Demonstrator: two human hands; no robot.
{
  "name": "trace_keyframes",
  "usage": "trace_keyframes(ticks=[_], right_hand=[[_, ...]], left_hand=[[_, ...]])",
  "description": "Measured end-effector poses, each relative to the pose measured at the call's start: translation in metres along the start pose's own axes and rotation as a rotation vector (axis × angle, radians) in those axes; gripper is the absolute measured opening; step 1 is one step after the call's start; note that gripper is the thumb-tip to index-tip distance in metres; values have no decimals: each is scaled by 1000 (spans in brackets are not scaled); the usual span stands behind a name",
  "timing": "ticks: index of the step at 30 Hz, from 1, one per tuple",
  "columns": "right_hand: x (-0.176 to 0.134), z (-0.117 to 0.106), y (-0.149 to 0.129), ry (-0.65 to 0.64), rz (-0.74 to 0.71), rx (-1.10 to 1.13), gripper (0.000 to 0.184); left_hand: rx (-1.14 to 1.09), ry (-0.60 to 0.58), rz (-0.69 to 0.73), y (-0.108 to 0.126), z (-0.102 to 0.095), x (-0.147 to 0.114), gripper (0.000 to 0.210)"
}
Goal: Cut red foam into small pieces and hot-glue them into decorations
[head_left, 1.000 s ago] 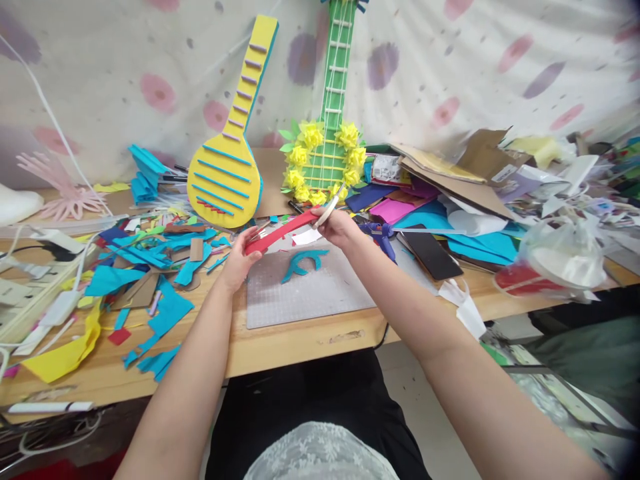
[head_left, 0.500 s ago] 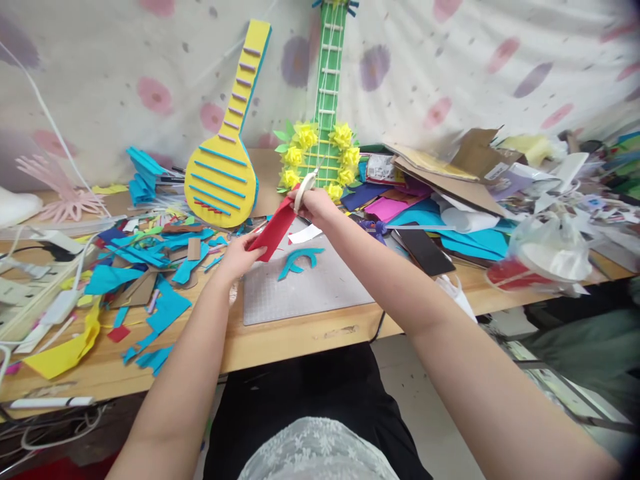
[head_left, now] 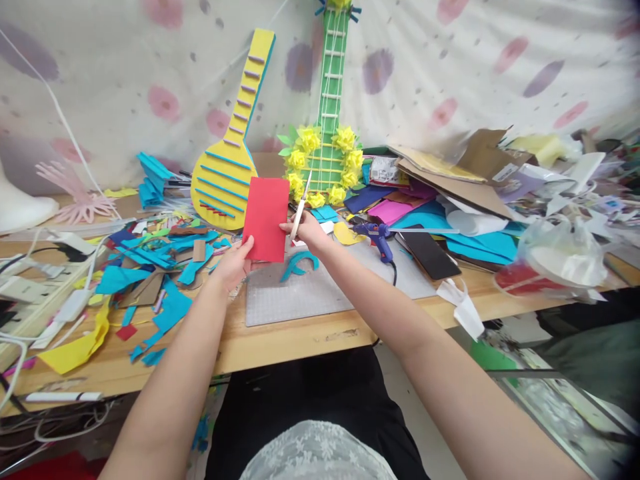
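My left hand (head_left: 233, 265) pinches the lower left edge of a red rectangular sheet (head_left: 267, 217), which stands upright with its broad face toward me. My right hand (head_left: 309, 233) is closed on white-handled scissors (head_left: 301, 209), their blades pointing up beside the sheet's right edge. Fingers of this hand also meet that edge; whether they grip it I cannot tell. Below, curved blue pieces (head_left: 300, 263) lie on a grey cutting mat (head_left: 295, 303). Behind the hands lean a yellow craft instrument (head_left: 223, 177) and a green one (head_left: 330, 113) ringed with yellow flowers.
Blue, yellow and brown scraps (head_left: 170, 310) cover the left of the table. A blue glue gun (head_left: 376, 237) and a black phone (head_left: 430, 253) lie to the right, near stacked card (head_left: 450, 177) and a red-and-white tub (head_left: 530, 277). Power strips and cables (head_left: 40, 293) fill the far left.
The red sheet has turned from a slanted, narrow view to face me broadly. My right hand and the scissors have moved down from its upper end to its right side.
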State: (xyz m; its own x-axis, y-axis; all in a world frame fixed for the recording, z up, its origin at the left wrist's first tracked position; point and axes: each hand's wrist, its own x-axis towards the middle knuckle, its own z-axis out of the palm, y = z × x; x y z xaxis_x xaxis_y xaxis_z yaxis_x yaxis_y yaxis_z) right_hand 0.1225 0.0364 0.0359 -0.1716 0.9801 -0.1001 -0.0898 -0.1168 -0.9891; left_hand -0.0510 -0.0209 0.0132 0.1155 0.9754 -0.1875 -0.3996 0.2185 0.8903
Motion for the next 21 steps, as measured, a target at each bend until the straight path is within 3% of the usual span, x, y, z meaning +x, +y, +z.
trace_keyframes(ticks=[3,8,12,14,18,21], right_hand=[[0,3,-2,66,-79,-8,40],[-1,4,-3,-92,-98,-41,40],[-5,6,0,-251,-87,-35,41],[-6,5,0,-278,-80,-5,39],[-6,-1,-4,-223,-38,65,37],[-9,-4,-7,-228,11,75,33]], left_hand=[[88,35,11,2,-5,0,29],[92,175,58,13,-4,3,22],[43,120,11,16,0,7,30],[35,116,111,18,0,8,33],[94,184,478,28,-1,3,19],[195,102,557,35,2,-10,18]])
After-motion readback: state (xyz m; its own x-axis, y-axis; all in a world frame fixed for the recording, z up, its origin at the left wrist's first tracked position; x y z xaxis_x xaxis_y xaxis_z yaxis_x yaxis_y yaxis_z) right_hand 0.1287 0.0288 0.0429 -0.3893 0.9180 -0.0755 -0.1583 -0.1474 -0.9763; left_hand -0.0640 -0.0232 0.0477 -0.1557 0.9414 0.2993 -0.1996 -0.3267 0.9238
